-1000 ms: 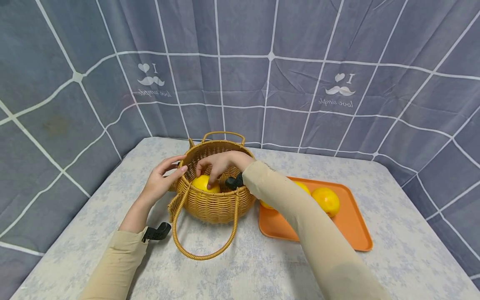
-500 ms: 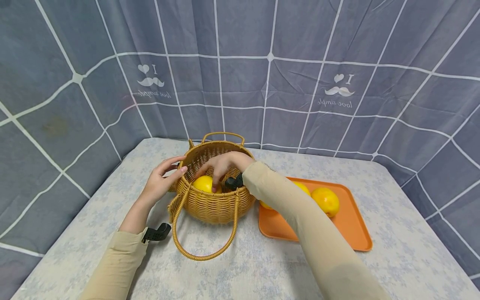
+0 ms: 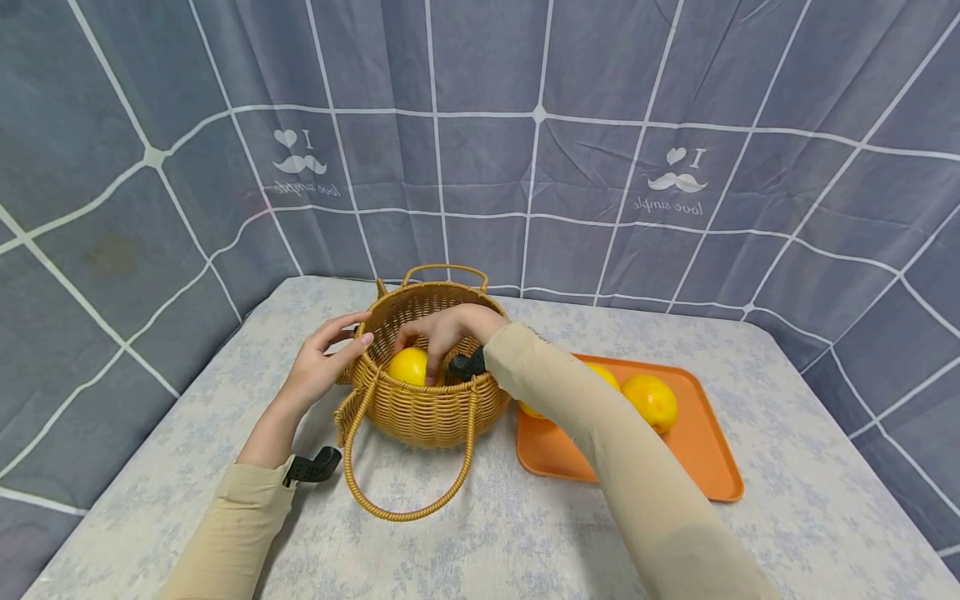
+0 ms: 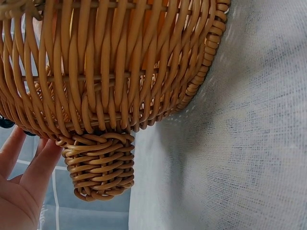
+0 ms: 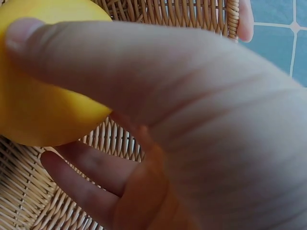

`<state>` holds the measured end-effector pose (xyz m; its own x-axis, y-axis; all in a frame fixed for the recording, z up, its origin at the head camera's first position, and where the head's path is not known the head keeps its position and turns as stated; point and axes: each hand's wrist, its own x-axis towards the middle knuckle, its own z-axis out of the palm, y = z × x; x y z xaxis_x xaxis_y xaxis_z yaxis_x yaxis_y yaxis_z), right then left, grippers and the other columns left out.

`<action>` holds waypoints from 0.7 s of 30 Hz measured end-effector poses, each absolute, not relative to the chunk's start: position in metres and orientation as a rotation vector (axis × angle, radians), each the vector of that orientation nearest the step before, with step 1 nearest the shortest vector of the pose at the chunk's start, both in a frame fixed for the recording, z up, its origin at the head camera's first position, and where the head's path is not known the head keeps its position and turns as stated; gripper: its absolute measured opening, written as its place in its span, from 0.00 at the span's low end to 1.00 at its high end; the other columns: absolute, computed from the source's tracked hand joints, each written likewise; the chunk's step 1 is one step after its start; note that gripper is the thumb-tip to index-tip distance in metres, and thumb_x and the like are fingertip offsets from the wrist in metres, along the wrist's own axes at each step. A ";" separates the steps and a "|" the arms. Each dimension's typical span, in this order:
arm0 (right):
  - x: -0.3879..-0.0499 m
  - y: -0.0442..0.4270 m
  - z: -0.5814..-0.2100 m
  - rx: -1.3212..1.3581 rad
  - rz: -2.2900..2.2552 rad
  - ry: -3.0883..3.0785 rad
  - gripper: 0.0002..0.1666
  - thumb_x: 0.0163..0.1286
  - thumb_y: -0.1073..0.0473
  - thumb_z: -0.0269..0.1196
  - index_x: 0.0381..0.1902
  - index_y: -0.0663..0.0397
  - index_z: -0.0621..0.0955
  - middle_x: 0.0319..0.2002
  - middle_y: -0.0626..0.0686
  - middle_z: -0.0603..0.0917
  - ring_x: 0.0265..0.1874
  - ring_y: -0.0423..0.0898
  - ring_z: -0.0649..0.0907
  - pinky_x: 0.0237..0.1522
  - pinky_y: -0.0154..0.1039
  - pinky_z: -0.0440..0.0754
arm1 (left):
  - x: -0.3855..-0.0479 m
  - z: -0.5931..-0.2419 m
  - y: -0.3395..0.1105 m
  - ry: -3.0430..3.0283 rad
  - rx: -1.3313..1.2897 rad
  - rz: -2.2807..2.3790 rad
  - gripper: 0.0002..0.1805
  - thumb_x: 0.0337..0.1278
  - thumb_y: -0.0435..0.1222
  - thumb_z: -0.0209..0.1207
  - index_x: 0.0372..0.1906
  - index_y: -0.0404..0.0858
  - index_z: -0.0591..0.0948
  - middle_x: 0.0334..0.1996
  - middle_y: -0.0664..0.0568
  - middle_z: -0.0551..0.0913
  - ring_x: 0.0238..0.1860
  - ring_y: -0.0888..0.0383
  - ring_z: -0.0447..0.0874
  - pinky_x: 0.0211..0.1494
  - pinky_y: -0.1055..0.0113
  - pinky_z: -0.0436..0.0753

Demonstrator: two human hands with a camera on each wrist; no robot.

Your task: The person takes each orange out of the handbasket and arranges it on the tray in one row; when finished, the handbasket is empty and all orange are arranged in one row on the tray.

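Observation:
A round yellow fruit sits low inside the wicker basket. Reaching in over the basket's right side, my right hand holds the fruit. In the right wrist view my thumb lies across the yellow fruit, and two fingers show under it; the other fingers are hidden. My left hand rests against the basket's left rim with relaxed, extended fingers. In the left wrist view its fingers touch the outer weave of the basket, beside a short woven stub.
To the right lies an orange tray with yellow fruits, partly covered by my right sleeve. One basket handle hangs forward onto the patterned tablecloth; the other stands at the back. A grey checked curtain rises behind the table.
The right hand's fingers have shifted around the fruit, the thumb moving down its near right side. The fruit has moved slightly within the basket. The left hand has stayed in place.

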<state>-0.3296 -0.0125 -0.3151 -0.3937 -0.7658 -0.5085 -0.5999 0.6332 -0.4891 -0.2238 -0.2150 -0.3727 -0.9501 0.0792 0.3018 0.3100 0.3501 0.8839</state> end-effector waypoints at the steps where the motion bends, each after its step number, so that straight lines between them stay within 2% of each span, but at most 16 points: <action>1: -0.330 -0.012 -0.315 -1.060 -0.303 2.129 0.37 0.50 0.58 0.75 0.56 0.41 0.70 0.58 0.46 0.67 0.54 0.43 0.68 0.50 0.35 0.71 | -0.224 -0.373 -0.215 -2.405 -0.353 -1.641 0.26 0.65 0.45 0.55 0.64 0.41 0.71 0.64 0.48 0.66 0.58 0.52 0.66 0.56 0.56 0.70; 11: -0.328 -0.011 -0.314 -1.098 -0.326 2.181 0.38 0.48 0.59 0.76 0.54 0.44 0.68 0.56 0.48 0.67 0.52 0.44 0.69 0.50 0.35 0.70 | -0.223 -0.372 -0.215 -2.401 -0.354 -1.641 0.26 0.65 0.45 0.55 0.65 0.41 0.71 0.64 0.48 0.65 0.58 0.52 0.66 0.54 0.60 0.71; 18: -0.329 -0.010 -0.315 -1.091 -0.378 2.246 0.39 0.46 0.62 0.77 0.51 0.47 0.67 0.56 0.49 0.66 0.50 0.45 0.69 0.49 0.34 0.70 | -0.224 -0.373 -0.215 -2.402 -0.359 -1.648 0.26 0.65 0.45 0.55 0.65 0.41 0.71 0.64 0.48 0.66 0.59 0.51 0.66 0.56 0.56 0.70; 21: -0.331 -0.009 -0.316 -1.104 -0.345 2.257 0.41 0.46 0.62 0.77 0.55 0.46 0.67 0.58 0.50 0.65 0.52 0.45 0.68 0.51 0.35 0.70 | -0.224 -0.373 -0.215 -2.405 -0.357 -1.647 0.26 0.65 0.45 0.55 0.65 0.41 0.71 0.64 0.48 0.65 0.60 0.50 0.65 0.56 0.54 0.69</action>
